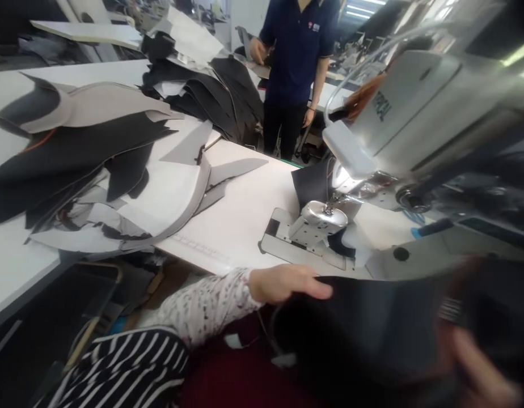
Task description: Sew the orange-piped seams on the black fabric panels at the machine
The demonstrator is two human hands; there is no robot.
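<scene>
One smooth, curved black sheet (385, 323) in the left hand (285, 283)

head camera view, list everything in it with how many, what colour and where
sewing machine: 1, off-white, right
cut piece at the needle: 1, dark, under the lamp
table: at least 1, white, centre
near pile: many pieces, dark and light grey, left
far pile: many pieces, mostly dark, upper centre
brown material: count unclear, behind the machine
other person: 1, navy shirt, standing beyond the table
background clutter: too blurred to count
held material: at least 1 piece, black, lower right
striped cloth: 1, black and white, lower left
sleeve: 1, white patterned, left arm
left hand: 1, bare, gripping the held material's edge
right hand: 1, bare, blurred, at the held material
</scene>
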